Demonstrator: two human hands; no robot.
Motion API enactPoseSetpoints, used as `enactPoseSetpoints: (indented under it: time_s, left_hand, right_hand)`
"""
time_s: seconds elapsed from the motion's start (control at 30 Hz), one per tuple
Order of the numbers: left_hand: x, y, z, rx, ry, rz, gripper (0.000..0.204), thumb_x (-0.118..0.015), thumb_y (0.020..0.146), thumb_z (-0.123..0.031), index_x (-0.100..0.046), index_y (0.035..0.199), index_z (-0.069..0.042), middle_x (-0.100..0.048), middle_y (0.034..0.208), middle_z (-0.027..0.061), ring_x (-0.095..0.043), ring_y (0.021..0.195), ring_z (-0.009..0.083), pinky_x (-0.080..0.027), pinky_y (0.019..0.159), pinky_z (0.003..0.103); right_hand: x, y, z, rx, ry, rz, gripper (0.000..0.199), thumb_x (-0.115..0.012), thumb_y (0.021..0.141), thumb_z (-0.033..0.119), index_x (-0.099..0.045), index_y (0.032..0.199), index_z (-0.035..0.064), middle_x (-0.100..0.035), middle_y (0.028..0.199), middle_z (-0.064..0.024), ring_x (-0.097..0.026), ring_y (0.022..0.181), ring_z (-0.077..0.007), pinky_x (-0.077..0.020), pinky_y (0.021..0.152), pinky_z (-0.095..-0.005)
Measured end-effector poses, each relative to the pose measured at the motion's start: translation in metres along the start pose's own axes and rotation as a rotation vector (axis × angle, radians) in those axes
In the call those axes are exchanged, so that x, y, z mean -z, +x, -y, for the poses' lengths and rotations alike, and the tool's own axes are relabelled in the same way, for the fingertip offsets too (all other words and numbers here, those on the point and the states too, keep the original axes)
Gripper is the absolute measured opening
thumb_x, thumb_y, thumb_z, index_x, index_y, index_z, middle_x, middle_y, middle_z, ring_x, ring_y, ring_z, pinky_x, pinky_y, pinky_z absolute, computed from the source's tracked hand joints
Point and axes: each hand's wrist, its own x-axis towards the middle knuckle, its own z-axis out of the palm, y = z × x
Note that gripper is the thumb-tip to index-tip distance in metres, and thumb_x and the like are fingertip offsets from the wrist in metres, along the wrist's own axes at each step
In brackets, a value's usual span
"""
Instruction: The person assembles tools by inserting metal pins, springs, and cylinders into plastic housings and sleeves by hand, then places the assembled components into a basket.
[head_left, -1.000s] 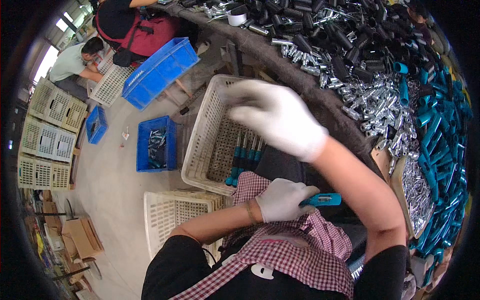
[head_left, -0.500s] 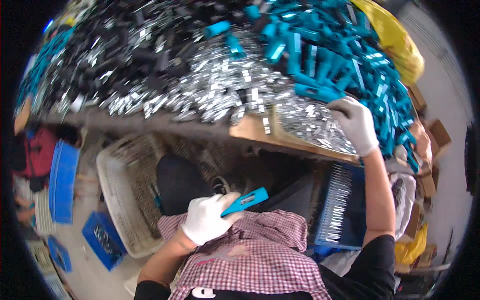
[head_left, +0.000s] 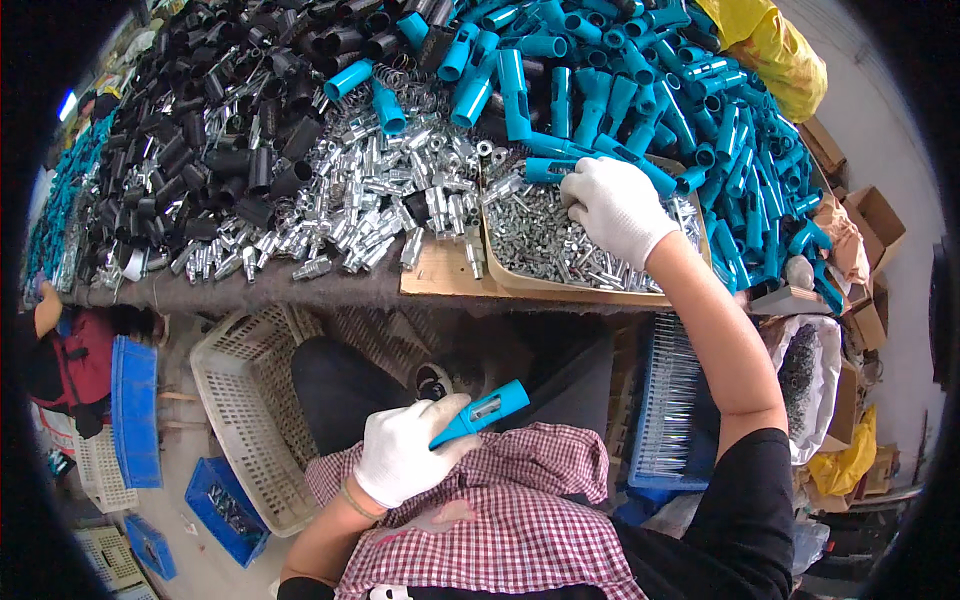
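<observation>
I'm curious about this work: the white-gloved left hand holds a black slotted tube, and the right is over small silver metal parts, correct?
The colour is wrong: the head view shows the left hand holding a teal slotted tube.

A shallow tray of small metal pins sits on the bench. Over the tray, the gloved right hand curls its fingers; whether they grip anything is hidden. Nearer the body than the tray, the gloved left hand holds a slotted teal tube. Black sleeves lie left of the tray.
</observation>
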Motion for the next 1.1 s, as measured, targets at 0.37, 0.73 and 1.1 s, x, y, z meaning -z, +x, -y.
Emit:
enactPoseSetpoints:
  time_s: [0.37, 0.73, 1.1]
  left_hand:
    - [0.023, -0.003, -0.002, 0.074, 0.072, 0.033, 0.043, -0.084, 0.066, -0.026, -0.070, 0.103, -0.011, -0.065, 0.075, 0.0097, -0.065, 0.064, 0.0301, -0.052, 0.059, 0.038]
    - [0.029, -0.007, -0.008, 0.058, 0.137, 0.070, 0.044, -0.082, 0.066, -0.028, -0.069, 0.104, -0.010, -0.064, 0.073, 0.0079, -0.065, 0.061, 0.0260, -0.052, 0.057, 0.035]
    - [0.012, -0.009, 0.006, -0.004, 0.103, 0.054, 0.045, -0.079, 0.069, -0.029, -0.066, 0.107, -0.008, -0.063, 0.071, 0.0083, -0.066, 0.059, 0.0249, -0.052, 0.054, 0.035]
  right_hand:
    - [0.022, -0.064, 0.083, 0.110, 1.017, 0.105, 0.011, -0.071, 0.074, 0.006, -0.068, 0.085, 0.0058, -0.067, 0.084, -0.0095, -0.067, 0.082, -0.0272, -0.0528, 0.076, -0.0354]
    - [-0.017, -0.082, 0.139, 0.522, 0.784, -0.082, 0.016, -0.070, 0.070, 0.016, -0.062, 0.083, 0.0118, -0.056, 0.080, -0.0055, -0.057, 0.079, -0.0269, -0.0454, 0.070, -0.0390]
    - [0.000, -0.092, 0.187, 0.385, 0.205, 0.144, 0.013, -0.062, 0.072, 0.016, -0.062, 0.075, 0.0035, -0.061, 0.074, -0.0116, -0.061, 0.070, -0.0261, -0.0489, 0.063, -0.0387]
